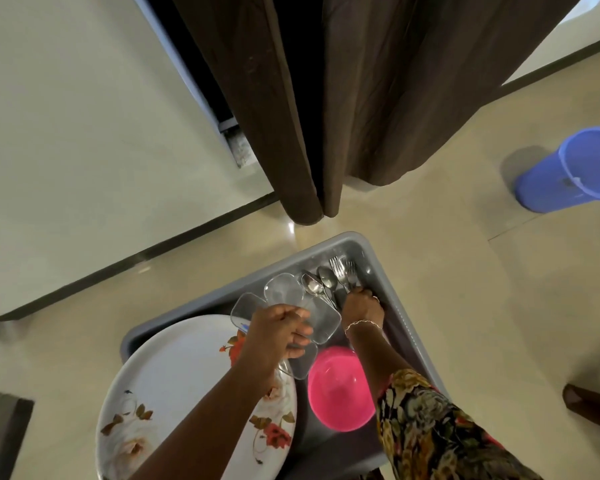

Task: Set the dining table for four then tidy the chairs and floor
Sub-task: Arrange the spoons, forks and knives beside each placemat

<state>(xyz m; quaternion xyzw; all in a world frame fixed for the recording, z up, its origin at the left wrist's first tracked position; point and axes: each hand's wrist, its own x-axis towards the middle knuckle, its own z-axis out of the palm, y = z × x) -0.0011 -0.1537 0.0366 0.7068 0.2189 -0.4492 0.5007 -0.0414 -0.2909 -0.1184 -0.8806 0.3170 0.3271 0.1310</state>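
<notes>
A grey plastic tub (400,292) stands on the floor and holds the tableware. My left hand (278,329) grips a cluster of clear square glasses (284,294) above the tub. My right hand (362,306) reaches into the tub's far corner and closes around the handles of the forks (343,270); two spoons (321,285) lie beside them. A large white plate with a flower print (174,386) leans over the tub's left edge. A pink plastic bowl (340,389) sits in the tub under my right forearm.
A brown curtain (361,98) hangs down to the floor just beyond the tub. A blue plastic bucket (572,171) stands at the right. White wall with dark skirting runs along the left. A dark wooden edge (589,403) shows at the lower right.
</notes>
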